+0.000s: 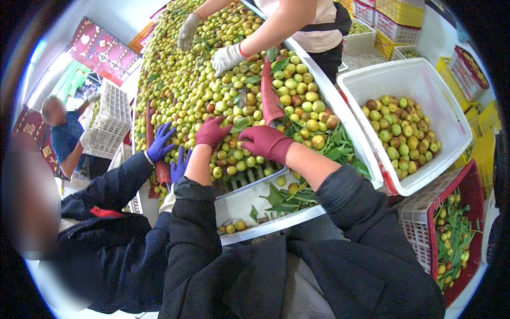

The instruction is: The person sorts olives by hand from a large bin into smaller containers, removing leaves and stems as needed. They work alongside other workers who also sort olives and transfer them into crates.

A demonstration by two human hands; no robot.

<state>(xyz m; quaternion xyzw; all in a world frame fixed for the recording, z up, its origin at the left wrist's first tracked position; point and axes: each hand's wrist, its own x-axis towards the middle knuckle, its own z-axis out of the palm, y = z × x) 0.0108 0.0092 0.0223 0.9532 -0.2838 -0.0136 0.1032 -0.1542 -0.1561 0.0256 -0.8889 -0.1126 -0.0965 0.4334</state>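
A sloping table is spread with green and brown-blotched jujubes (191,95). My left hand (213,132), in a dark red glove, rests on the fruit with its fingers spread towards the right. Close to its right, my right hand (267,143), in a matching glove, has its fingers curled down over the fruit; whether a jujube is inside them is hidden. Green leaves (240,124) lie between the two hands. Right of my right hand, a red cloth strip (271,95) divides the main spread from a side channel of larger fruit (303,83) and leaves (340,145).
A white tray (275,227) with leaves and a few fruits sits below the table's near edge. At right stand a white tub (410,75) of jujubes and a red-lined crate (458,239). Co-workers' blue gloves (159,141) and white gloves (228,59) are close by. Another person holds a crate (111,119).
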